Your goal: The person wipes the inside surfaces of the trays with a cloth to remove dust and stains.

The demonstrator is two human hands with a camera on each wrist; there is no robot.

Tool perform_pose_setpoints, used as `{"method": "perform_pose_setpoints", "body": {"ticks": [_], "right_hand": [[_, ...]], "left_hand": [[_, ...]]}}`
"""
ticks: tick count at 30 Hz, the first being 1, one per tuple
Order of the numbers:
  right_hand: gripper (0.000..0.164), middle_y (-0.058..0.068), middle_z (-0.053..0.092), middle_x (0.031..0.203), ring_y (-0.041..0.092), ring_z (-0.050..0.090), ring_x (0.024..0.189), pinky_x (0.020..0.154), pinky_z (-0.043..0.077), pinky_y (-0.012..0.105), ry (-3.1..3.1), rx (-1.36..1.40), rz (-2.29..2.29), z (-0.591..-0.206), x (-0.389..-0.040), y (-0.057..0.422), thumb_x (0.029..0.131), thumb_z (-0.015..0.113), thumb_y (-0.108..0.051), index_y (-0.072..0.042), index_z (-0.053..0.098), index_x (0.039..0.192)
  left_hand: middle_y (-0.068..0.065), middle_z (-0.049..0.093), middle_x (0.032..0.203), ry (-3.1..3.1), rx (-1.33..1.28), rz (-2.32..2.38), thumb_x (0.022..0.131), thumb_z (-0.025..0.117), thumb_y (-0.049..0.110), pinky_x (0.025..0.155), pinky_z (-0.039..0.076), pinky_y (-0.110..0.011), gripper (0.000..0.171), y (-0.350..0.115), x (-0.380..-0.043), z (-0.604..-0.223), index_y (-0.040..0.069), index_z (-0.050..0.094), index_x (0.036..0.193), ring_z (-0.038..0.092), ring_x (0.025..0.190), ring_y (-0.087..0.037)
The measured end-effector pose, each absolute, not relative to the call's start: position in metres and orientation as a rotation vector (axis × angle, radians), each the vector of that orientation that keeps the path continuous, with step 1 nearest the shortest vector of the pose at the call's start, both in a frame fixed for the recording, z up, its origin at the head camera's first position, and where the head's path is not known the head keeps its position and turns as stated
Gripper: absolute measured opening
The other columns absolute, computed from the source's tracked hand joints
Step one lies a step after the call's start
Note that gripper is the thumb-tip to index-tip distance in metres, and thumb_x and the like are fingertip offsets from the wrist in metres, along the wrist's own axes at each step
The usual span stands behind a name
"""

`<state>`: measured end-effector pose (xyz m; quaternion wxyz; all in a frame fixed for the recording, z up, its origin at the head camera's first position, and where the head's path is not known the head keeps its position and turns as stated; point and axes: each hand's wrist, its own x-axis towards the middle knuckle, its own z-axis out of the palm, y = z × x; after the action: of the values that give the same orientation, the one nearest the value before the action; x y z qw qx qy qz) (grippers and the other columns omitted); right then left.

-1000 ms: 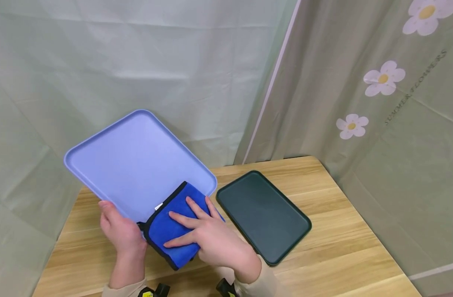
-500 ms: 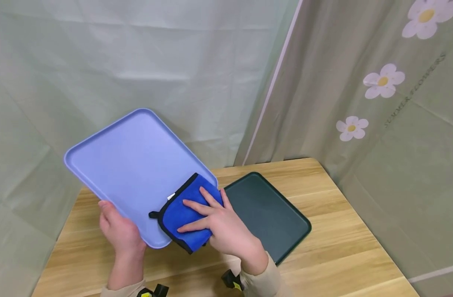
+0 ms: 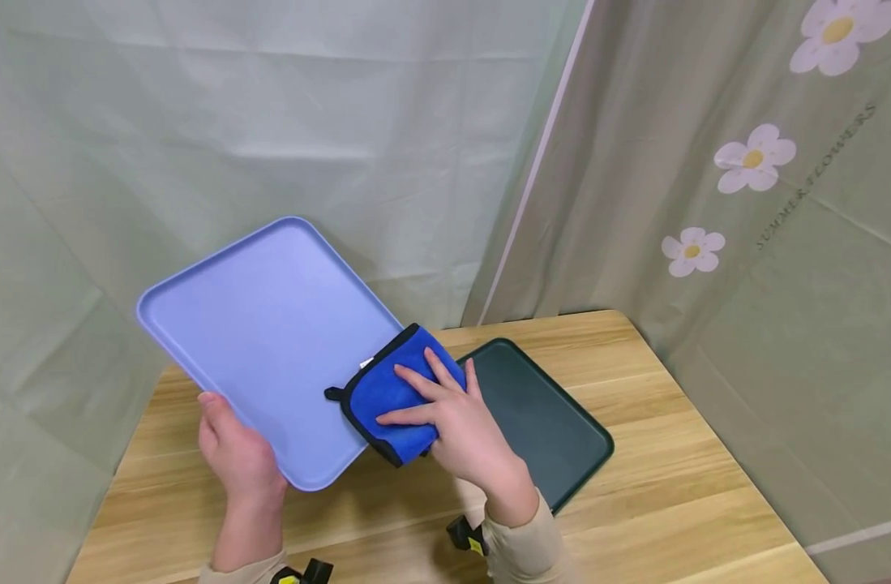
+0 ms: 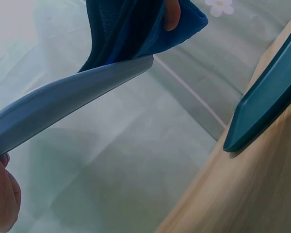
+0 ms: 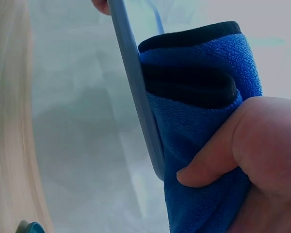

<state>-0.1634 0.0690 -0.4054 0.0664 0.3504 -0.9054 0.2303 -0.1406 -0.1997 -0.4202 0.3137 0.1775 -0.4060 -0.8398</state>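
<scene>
Left hand (image 3: 241,458): grips the near left rim of the light blue tray (image 3: 270,324), thumb at the edge; its remaining fingers are hidden behind the tray. Right hand (image 3: 463,422): holds the folded blue cloth (image 3: 387,397), fingers spread over the top. Its thumb, concealed in the head view, presses the cloth's side in the right wrist view.

Position: the light blue tray is raised above the table (image 3: 678,478) and tilted; the cloth covers part of its right edge and overhangs it. The right wrist view cuts off most of the tray and the lower end of the cloth. A teal piece (image 5: 35,227) at that view's lower corner is too small to identify.

Count: two hands, two trays, one cloth with one black loop (image 3: 333,394) visible.

Surroundings: the dark green tray (image 3: 554,422) lies on the table, its left portion obscured by the cloth, right hand and forearm. Behind hangs pale sheeting (image 3: 270,122); three printed flowers (image 3: 756,158) show at right, the uppermost cut off by the frame.
</scene>
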Motion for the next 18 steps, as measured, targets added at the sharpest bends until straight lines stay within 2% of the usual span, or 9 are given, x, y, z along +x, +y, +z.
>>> {"method": "perform_pose_setpoints", "body": {"ticks": [8, 18], "right_hand": [[0.097, -0.008, 0.036, 0.171, 0.028, 0.003, 0.164, 0.117, 0.002, 0.082, -2.736, 1.020, 0.695, -0.4069, -0.1655, 0.0714, 0.072, 0.058, 0.028, -0.046, 0.076, 0.131], [0.096, -0.007, 0.038, 0.170, 0.028, 0.003, 0.164, 0.117, 0.004, 0.082, -2.726, 0.999, 0.686, -0.4070, -0.1662, 0.0743, 0.074, 0.059, 0.028, -0.046, 0.076, 0.131]], "left_hand": [[-0.008, 0.068, 0.128, -1.138, 0.511, -2.220, 0.112, 0.042, 0.053, 0.083, 0.059, -0.028, 0.053, -0.2026, -0.1386, -0.4201, 0.012, 0.060, 0.140, 0.068, 0.109, -0.021], [-0.008, 0.069, 0.131, -1.186, 0.521, -2.198, 0.111, 0.042, 0.056, 0.083, 0.061, -0.029, 0.057, -0.2010, -0.1368, -0.4185, 0.013, 0.060, 0.144, 0.070, 0.109, -0.021]]}}
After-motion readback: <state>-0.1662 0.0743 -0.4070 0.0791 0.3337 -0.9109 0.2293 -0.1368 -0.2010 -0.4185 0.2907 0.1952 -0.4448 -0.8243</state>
